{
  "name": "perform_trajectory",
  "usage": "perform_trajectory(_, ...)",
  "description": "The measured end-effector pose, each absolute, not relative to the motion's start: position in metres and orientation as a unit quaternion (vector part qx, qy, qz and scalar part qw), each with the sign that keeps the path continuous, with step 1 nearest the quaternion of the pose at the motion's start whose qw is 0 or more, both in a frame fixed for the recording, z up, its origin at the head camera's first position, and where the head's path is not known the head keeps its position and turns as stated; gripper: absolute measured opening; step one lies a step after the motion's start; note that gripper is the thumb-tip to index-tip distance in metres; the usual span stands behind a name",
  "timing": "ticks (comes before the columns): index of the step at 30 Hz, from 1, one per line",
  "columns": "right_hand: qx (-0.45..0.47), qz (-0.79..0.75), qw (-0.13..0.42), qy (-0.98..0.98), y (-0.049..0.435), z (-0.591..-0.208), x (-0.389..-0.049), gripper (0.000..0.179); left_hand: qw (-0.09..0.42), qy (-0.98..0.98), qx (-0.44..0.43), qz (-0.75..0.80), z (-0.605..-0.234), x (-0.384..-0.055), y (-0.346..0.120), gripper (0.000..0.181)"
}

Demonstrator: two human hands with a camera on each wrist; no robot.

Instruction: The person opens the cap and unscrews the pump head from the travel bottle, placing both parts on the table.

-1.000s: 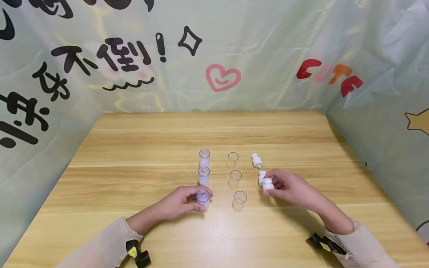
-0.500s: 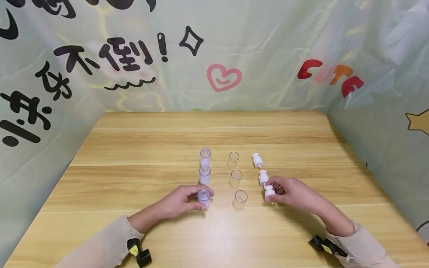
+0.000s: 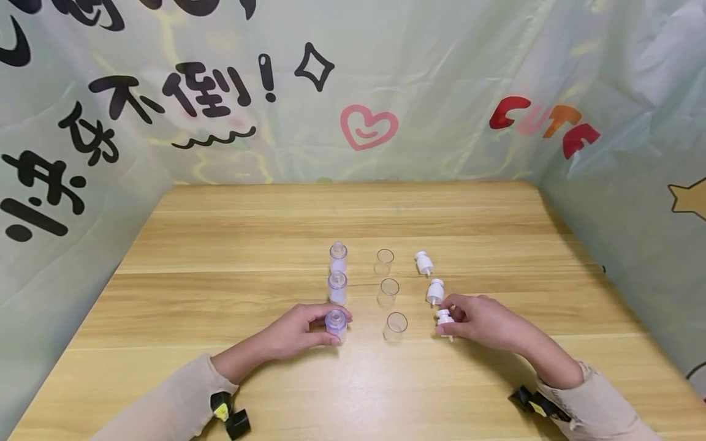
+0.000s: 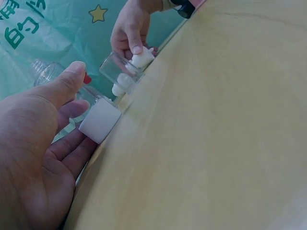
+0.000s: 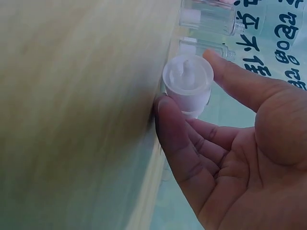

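Note:
In the head view, my left hand (image 3: pixel 295 334) holds the nearest of three clear, purple-tinted bottles (image 3: pixel 336 327) between thumb and fingers. The bottle stands upright; the left wrist view shows its white lower part (image 4: pixel 100 120). Behind it stand the middle bottle (image 3: pixel 337 288) and the far bottle (image 3: pixel 338 258). My right hand (image 3: pixel 488 321) pinches a white pump head (image 3: pixel 444 317) by its sides, low over the table. The right wrist view shows the round underside of this pump head (image 5: pixel 188 76). Two more white pump heads, a middle one (image 3: pixel 435 291) and a far one (image 3: pixel 424 263), lie beyond it.
Three clear open-topped cylinders, near (image 3: pixel 395 334), middle (image 3: pixel 388 298) and far (image 3: pixel 384 267), stand in a row between bottles and pump heads. The wooden table (image 3: pixel 248 226) is bordered by a printed cloth (image 3: pixel 436 122) at the back and sides.
My right hand has drawn its pump head slightly right and toward me, away from the middle one, which now shows fully. My left hand stays on the near bottle.

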State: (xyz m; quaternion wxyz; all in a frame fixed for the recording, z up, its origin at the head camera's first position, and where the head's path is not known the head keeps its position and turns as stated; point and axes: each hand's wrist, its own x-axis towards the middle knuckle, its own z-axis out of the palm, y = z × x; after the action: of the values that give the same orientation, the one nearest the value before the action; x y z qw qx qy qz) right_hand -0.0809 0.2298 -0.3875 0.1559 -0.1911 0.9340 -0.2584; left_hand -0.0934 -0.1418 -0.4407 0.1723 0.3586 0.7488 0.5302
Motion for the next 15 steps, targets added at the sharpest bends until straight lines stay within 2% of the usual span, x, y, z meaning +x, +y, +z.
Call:
perform_trajectory(8,-0.176,-0.262,0.172,0.933,0.2293,-0.3867,-0.0786,0.041,0.173,0.749,0.361,0.528,-0.4404,-0.0933,-0.1417,0.039)
perform_trajectory(15,-0.163,-0.271,0.188,0.930,0.2310,-0.3859,-0.0776,0.036,0.185,0.763,0.336,0.521,-0.4368,-0.0941,-0.1443,0.051)
